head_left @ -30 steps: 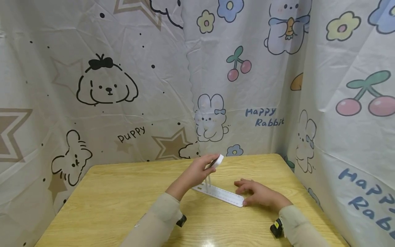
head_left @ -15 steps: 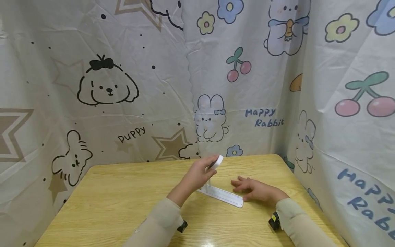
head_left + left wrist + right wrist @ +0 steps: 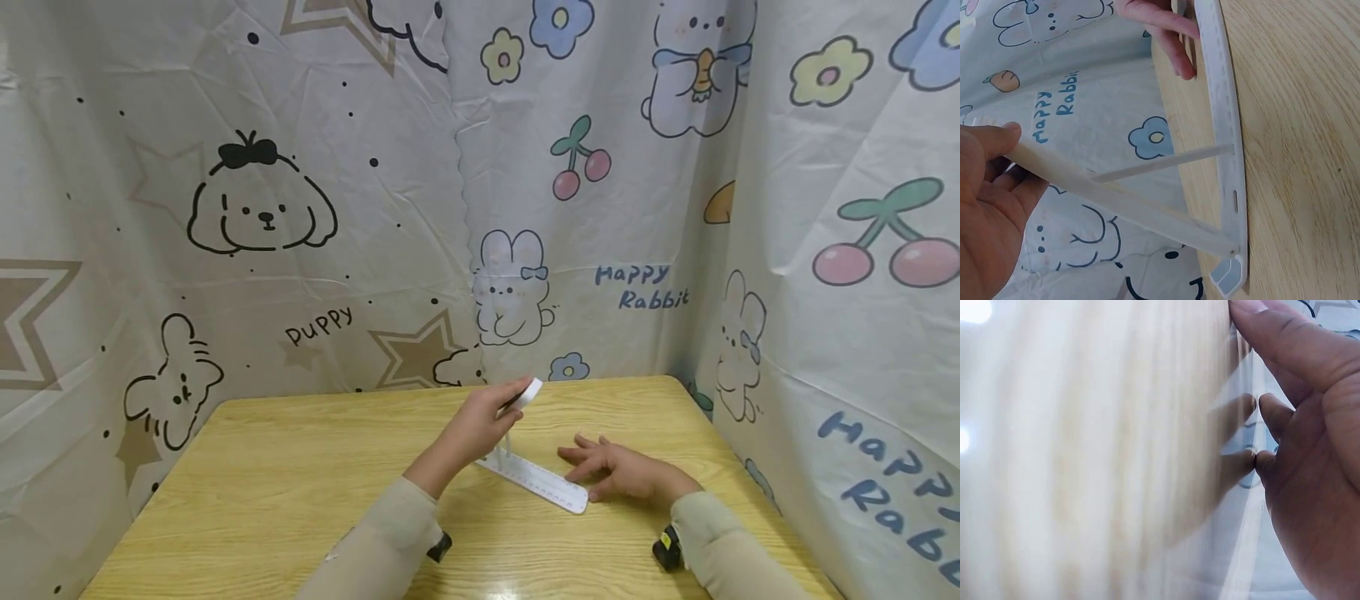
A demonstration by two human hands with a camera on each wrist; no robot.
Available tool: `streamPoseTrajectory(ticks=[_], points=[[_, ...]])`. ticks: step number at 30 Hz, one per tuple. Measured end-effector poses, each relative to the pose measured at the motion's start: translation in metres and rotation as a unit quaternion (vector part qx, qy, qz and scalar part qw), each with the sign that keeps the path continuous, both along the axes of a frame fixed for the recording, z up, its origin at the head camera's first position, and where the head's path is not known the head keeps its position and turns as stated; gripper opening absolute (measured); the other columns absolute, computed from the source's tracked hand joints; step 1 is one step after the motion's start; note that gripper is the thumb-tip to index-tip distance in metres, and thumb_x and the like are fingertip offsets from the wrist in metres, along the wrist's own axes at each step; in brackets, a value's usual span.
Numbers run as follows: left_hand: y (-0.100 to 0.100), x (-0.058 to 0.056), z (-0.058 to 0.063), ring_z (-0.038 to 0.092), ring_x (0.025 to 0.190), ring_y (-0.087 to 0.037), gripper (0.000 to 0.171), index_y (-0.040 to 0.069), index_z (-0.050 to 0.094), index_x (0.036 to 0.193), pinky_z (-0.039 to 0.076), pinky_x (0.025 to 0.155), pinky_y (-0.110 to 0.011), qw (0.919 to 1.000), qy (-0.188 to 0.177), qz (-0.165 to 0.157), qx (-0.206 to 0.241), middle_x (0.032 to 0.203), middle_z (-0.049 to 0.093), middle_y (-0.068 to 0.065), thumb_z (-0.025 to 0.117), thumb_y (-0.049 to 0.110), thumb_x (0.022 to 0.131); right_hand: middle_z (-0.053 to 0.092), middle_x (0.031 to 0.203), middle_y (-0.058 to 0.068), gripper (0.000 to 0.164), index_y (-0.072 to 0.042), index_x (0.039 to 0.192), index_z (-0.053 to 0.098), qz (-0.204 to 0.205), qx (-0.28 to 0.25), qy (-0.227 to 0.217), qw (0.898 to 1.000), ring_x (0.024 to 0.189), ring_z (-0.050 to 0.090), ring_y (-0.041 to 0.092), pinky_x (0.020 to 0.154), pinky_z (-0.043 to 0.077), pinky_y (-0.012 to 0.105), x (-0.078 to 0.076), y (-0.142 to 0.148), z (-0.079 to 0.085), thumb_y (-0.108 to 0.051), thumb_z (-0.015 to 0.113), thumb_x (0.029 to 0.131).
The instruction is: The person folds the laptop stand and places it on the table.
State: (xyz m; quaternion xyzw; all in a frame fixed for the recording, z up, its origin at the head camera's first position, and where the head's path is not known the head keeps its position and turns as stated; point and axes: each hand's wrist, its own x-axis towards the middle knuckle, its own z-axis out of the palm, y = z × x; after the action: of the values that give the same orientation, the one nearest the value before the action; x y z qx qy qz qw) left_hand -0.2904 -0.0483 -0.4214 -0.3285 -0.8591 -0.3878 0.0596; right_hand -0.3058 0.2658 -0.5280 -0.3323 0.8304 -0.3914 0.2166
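A white folding stand has a long notched base strip (image 3: 543,486) lying on the table. In the left wrist view, its upper arm (image 3: 1116,197) slants up from a joint at one end of the base, propped by a thin strut (image 3: 1160,164). My left hand (image 3: 483,421) pinches the free end of that arm, thumb on one side and fingers on the other. My right hand (image 3: 626,468) is at the base's right end, with its fingers spread and its thumb and a fingertip right at the edge. The right wrist view shows its fingertips low at the tabletop.
The yellow wood-grain table (image 3: 300,483) reaches back to a printed curtain (image 3: 390,208), which also hangs along the right side. A small black device (image 3: 666,547) sits at the right wrist, and another (image 3: 440,547) at the left.
My right hand has moved slightly left, its fingers closer to the base. The base's right end has shifted a little towards me. My left hand keeps its pinch on the arm almost in place.
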Motion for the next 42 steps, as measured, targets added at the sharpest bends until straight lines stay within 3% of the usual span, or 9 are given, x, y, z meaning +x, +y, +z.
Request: streamPoseTrajectory(ticks=[9,15,19,26,35,42], points=[[-0.010,0.000,-0.001,0.055,0.136,-0.023,0.053,0.011,0.051,0.151,0.050,0.107,-0.031,0.9996,-0.009,-0.026,0.007,0.154,0.051,-0.007,0.062,-0.001,0.100,0.038,0.163,0.006,0.035,-0.028,0.124,0.075,0.024,0.020,0.019,0.999,0.157,0.003,0.043,0.119,-0.013,0.071,0.012,-0.016,0.002,-0.025,0.076,0.089],[-0.016,-0.001,0.000,0.054,0.137,-0.023,0.053,0.009,0.055,0.148,0.048,0.111,-0.034,0.9988,-0.005,-0.043,0.024,0.151,0.054,-0.008,0.065,-0.003,0.097,0.038,0.164,-0.001,0.044,-0.027,0.130,0.071,0.001,0.037,0.019,0.999,0.159,0.006,0.036,0.121,-0.009,0.069,0.014,-0.024,0.007,-0.021,0.078,0.087],[-0.019,0.002,-0.003,0.054,0.137,-0.022,0.052,0.012,0.057,0.146,0.048,0.111,-0.037,0.9990,-0.002,-0.031,0.033,0.149,0.056,-0.004,0.068,0.000,0.097,0.036,0.164,-0.005,0.053,-0.023,0.139,0.065,-0.003,0.048,0.010,0.999,0.159,0.005,0.033,0.122,-0.007,0.069,0.011,-0.027,0.009,-0.020,0.077,0.088],[-0.020,0.006,-0.011,0.055,0.136,-0.019,0.053,0.016,0.057,0.147,0.049,0.108,-0.032,0.9973,-0.028,-0.020,0.064,0.150,0.055,0.001,0.065,-0.002,0.098,0.037,0.164,-0.002,0.057,-0.021,0.141,0.064,0.031,0.053,0.017,0.998,0.158,0.007,0.037,0.120,-0.009,0.070,0.010,-0.031,0.007,-0.026,0.077,0.086],[-0.028,0.007,-0.008,0.055,0.135,-0.022,0.055,0.019,0.057,0.148,0.051,0.107,-0.031,0.9956,-0.045,-0.038,0.073,0.152,0.054,0.001,0.065,-0.002,0.098,0.039,0.163,-0.001,0.055,-0.022,0.140,0.065,0.054,0.047,0.032,0.997,0.157,0.009,0.039,0.120,-0.008,0.071,0.017,-0.042,0.007,-0.028,0.077,0.087],[-0.035,0.006,-0.007,0.057,0.133,-0.021,0.050,0.018,0.059,0.146,0.052,0.105,-0.030,0.9946,-0.053,-0.044,0.078,0.150,0.056,0.003,0.064,0.000,0.099,0.040,0.163,0.000,0.066,-0.019,0.143,0.062,0.074,0.058,0.064,0.994,0.157,0.012,0.038,0.121,-0.004,0.070,0.019,-0.054,0.008,-0.035,0.081,0.082]])
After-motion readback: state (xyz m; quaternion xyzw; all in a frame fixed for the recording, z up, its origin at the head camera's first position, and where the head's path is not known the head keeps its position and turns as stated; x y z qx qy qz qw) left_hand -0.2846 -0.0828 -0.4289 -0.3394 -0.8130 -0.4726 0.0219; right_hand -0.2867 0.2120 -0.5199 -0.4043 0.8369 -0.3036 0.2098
